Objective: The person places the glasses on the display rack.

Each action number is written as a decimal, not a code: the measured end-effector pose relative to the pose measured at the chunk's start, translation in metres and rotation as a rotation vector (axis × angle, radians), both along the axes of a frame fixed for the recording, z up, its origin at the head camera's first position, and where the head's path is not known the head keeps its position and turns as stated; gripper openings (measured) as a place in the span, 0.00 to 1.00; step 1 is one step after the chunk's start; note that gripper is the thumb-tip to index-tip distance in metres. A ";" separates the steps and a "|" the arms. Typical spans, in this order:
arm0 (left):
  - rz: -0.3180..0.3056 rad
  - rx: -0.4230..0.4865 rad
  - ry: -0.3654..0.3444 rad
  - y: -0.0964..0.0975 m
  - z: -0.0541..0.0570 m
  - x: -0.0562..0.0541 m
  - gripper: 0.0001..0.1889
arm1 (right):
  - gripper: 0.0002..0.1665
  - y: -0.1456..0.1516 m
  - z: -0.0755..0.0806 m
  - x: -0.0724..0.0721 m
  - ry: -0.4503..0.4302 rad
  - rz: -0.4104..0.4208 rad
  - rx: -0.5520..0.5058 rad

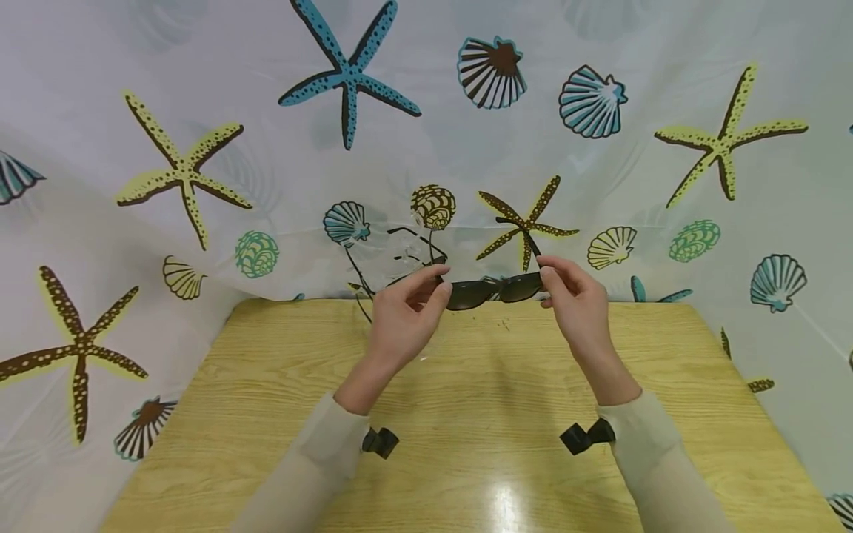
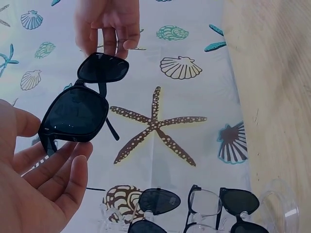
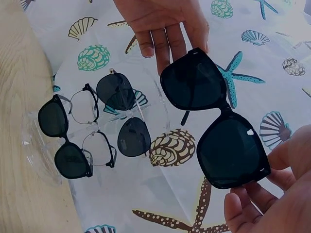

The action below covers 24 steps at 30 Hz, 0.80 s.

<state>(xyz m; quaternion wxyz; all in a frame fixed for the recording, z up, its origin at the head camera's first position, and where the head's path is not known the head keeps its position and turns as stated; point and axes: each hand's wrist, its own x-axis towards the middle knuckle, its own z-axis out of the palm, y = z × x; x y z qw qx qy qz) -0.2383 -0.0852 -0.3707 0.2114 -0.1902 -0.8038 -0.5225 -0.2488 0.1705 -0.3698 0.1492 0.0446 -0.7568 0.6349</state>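
Dark-lensed sunglasses [image 1: 469,295] with black frames are held up between both hands above the back of the table. My left hand [image 1: 408,314] pinches one outer end of the frame near the hinge, thumb against fingers. At the other end, the right hand [image 1: 578,300] grips the frame corner the same way. The temples are unfolded and point away toward the cloth, as the right wrist view shows from the lens side [image 3: 232,150]. Both lenses are unobstructed in the left wrist view [image 2: 75,114].
Beside the left hand, a clear plastic stand [image 3: 36,145] carries black sunglasses [image 3: 52,116], clear-lens glasses [image 3: 114,150] and another dark-lensed pair [image 3: 133,138]. A cloth [image 1: 426,148] printed with starfish and shells hangs behind the wooden table [image 1: 466,414].
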 end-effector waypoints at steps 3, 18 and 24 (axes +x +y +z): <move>0.000 0.013 0.008 -0.004 0.003 0.001 0.17 | 0.21 -0.004 0.005 -0.004 0.005 0.015 -0.001; 0.041 0.039 0.048 -0.024 0.011 0.006 0.18 | 0.20 -0.028 0.019 -0.020 0.063 0.107 -0.014; 0.073 0.025 0.065 -0.032 0.013 0.007 0.18 | 0.21 -0.039 0.023 -0.027 0.063 0.137 -0.010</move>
